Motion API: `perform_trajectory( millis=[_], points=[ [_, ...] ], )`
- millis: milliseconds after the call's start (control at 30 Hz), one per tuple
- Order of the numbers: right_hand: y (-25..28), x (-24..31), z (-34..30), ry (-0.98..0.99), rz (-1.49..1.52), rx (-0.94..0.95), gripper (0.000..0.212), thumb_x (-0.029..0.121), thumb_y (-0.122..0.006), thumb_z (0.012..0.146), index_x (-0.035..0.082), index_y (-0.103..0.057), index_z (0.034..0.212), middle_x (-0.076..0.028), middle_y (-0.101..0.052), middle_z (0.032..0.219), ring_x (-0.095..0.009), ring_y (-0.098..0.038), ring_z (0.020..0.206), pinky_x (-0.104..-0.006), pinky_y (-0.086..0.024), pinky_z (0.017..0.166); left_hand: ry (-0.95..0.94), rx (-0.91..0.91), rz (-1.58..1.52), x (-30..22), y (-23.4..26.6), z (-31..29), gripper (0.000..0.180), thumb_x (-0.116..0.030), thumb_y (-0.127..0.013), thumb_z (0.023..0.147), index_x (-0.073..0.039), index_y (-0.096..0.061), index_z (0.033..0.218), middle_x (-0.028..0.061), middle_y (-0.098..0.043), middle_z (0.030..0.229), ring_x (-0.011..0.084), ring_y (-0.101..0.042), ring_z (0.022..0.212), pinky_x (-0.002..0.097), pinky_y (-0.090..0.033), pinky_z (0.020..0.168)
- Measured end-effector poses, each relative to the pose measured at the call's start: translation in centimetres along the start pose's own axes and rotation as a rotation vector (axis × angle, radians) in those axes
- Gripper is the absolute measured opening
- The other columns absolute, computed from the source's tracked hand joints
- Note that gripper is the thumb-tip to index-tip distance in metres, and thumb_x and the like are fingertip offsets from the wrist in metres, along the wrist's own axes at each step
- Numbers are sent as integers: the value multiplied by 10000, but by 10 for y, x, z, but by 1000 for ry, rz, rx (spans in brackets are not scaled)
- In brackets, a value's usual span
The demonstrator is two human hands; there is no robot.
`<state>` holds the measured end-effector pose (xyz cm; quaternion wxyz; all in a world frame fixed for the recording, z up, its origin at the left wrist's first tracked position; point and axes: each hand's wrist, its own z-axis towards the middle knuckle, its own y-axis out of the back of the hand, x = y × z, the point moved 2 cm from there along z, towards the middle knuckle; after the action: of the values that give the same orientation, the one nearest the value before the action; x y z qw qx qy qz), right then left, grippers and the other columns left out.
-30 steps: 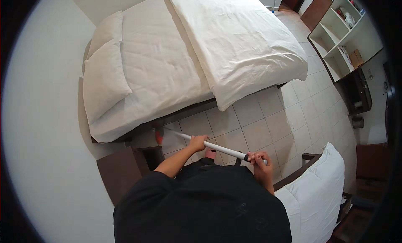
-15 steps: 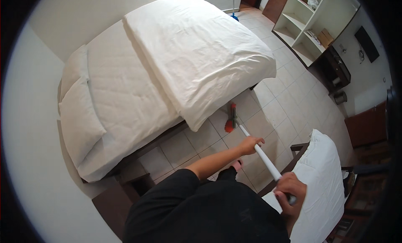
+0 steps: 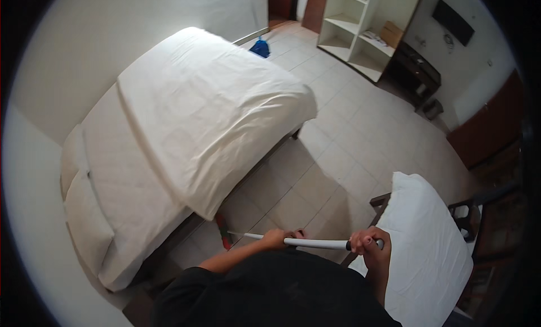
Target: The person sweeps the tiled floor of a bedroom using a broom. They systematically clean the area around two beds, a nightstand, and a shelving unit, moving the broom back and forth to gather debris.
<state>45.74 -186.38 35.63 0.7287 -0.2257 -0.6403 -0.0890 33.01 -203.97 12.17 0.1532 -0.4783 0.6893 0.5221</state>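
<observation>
A broom with a white pole [image 3: 318, 244] lies almost level across the front of my body. My left hand [image 3: 274, 239] is wrapped round the pole partway down. At the pole's grey-tipped top end, my right hand [image 3: 369, 244] is closed round it, above the white bed on the right. The broom head [image 3: 224, 232], with reddish bristles, is down on the tiles beside the big bed's dark frame, under the hanging edge of the cover. Part of the head is blurred.
The big bed [image 3: 152, 141], with pillows [image 3: 87, 217] at its left end, fills the left side. A second bed [image 3: 422, 237] stands close on my right. Farther off are open shelves [image 3: 345, 23], a dark desk [image 3: 420, 67], a bin [image 3: 433, 109] and a blue object [image 3: 260, 47] by the wall.
The broom head has moved left and nearer to me along the bed's side, and the pole has swung flatter. Both hands keep their grip. My view has shifted too.
</observation>
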Motion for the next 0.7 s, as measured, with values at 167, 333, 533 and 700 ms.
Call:
perform_trajectory(
  millis=[167,333,533,700],
  points=[
    [42,60,36,103,-151,74,247,160,-581,823,-5,-539,644,-68,-514,570,-151,-480,540,-280,-387,524,-305,-210,-74,-59,5,124,264,-130,-550,727,-183,-584,984,98,-635,797,311,-606,759,408,-471,669],
    [49,72,61,271,-492,168,121,76,-621,749,0,-567,673,-86,-553,642,-177,-513,612,-277,-396,577,-453,-257,-110,-98,41,204,255,-96,-562,737,-161,-579,982,134,-618,775,328,-600,757,409,-459,655],
    [91,113,74,459,-158,37,259,185,-564,817,25,-512,620,-43,-492,514,-154,-466,487,-262,-376,471,-287,-230,-14,-139,77,175,260,-114,-552,732,-176,-573,983,124,-623,777,332,-595,758,424,-456,669],
    [130,12,121,203,249,-215,152,108,-532,816,18,-456,720,-80,-469,574,-159,-457,506,-266,-379,505,-85,-103,178,-65,78,191,314,-148,-552,725,-222,-564,1030,104,-631,819,313,-593,820,429,-441,683]
  ],
)
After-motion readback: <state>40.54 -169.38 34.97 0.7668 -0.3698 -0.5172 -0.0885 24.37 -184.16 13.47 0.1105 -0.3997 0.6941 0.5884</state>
